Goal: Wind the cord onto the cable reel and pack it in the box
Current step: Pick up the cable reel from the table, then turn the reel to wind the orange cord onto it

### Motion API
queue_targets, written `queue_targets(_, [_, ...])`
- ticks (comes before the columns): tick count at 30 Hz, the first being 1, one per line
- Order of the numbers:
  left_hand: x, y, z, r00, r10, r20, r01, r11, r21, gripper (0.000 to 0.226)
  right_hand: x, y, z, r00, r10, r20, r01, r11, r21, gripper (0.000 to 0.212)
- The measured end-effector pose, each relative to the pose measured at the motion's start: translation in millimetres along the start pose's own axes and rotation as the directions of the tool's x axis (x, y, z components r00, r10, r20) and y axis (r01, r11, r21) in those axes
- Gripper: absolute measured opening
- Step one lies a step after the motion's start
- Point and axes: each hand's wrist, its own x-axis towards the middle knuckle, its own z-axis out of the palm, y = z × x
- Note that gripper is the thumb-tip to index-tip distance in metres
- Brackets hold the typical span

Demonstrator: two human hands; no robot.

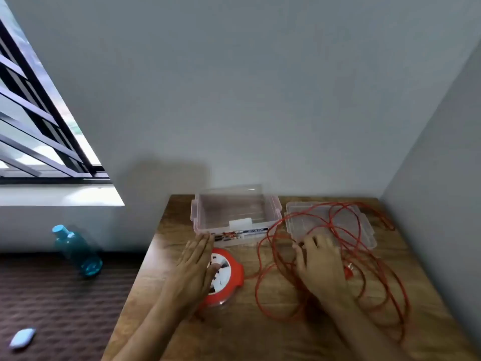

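Partly, left hand [194, 269] hides cable reel [222, 276]; cord [276, 259] blurred.

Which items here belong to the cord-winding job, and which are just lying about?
For the job:
- red cord, loose on the table
- red cable reel, under the left hand
- clear box, open
- box lid, under some cord loops
- right hand on the cord

Lying about:
- teal bottle
- small pale object, on the floor

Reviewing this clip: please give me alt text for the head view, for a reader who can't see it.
On a wooden table, a person's left hand rests on a red cable reel while the right hand lies on a loose tangle of red cord. Behind them sit an open clear plastic box and its lid, partly under the cord.
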Motion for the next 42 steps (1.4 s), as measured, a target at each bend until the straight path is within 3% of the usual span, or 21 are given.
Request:
queue_targets(5, [-12.6, 1.6, 18.7, 0.985, -0.090, 0.148, 0.086, 0.996, 0.035, 0.065, -18.3, -3.5, 6.1, 0.992, 0.015, 0.124, -0.014, 1.000, -0.012, 0.016])
queue_targets(9, [-25.5, 8.3, 28.3, 0.980, -0.099, 0.173, 0.083, 0.992, 0.095, 0.062, -31.2, -25.0, 5.9, 0.961, -0.238, 0.141, 0.216, 0.965, 0.151, 0.012])
queue_targets(12, [-31.9, 15.2, 29.6, 0.967, -0.240, 0.089, 0.244, 0.969, -0.035, 0.066, -38.6, -54.3, 3.8, 0.860, -0.434, 0.268, 0.378, 0.895, 0.237, 0.020])
queue_targets(15, [-35.9, 17.1, 22.8, 0.842, -0.540, 0.000, 0.528, 0.823, -0.209, 0.071, -44.5, -87.6, 5.9, 0.794, -0.462, 0.395, 0.393, 0.886, 0.246, 0.032])
queue_targets(17, [-33.9, 12.6, 17.0, 0.748, -0.656, 0.098, 0.649, 0.695, -0.309, 0.068, -41.5, -108.8, 8.5, 0.795, -0.412, 0.445, 0.336, 0.910, 0.243, 0.041])
queue_targets(22, [-17.4, -1.8, 4.6, 0.647, -0.683, 0.339, 0.747, 0.481, -0.458, 0.047, -22.1, -145.1, 18.9, 0.743, -0.205, 0.638, 0.195, 0.977, 0.087, 0.057])
queue_targets(27, [-10.3, -13.3, 8.2, 0.575, -0.636, 0.515, 0.749, 0.156, -0.643, 0.040, -22.0, -164.4, 26.1, 0.695, -0.230, 0.681, 0.258, 0.964, 0.062, 0.055])
queue_targets(31, [-6.6, -15.1, 7.2, 0.544, -0.631, 0.553, 0.715, 0.003, -0.699, 0.042, -23.2, -164.3, 24.5, 0.603, -0.282, 0.746, 0.301, 0.947, 0.114, 0.062])
queue_targets(35, [-8.4, -12.2, 8.7, 0.582, -0.577, 0.573, 0.712, 0.021, -0.702, 0.043, -15.0, -152.0, 16.4, 0.609, -0.313, 0.729, 0.319, 0.938, 0.136, 0.063])
queue_targets(39, [-3.1, -3.0, -16.9, 0.684, -0.538, 0.493, 0.669, 0.191, -0.719, 0.028, -0.3, -141.8, 4.6, 0.636, -0.346, 0.690, 0.399, 0.912, 0.089, 0.069])
queue_targets(41, [0.9, 1.2, -29.1, 0.745, -0.531, 0.405, 0.597, 0.259, -0.759, 0.021, 3.0, -137.1, 0.1, 0.706, -0.296, 0.644, 0.308, 0.946, 0.098, 0.071])
queue_targets(42, [2.8, 4.1, -34.6, 0.777, -0.522, 0.352, 0.549, 0.288, -0.785, 0.017, 2.4, -137.2, -3.5, 0.771, -0.225, 0.596, 0.188, 0.974, 0.124, 0.072])
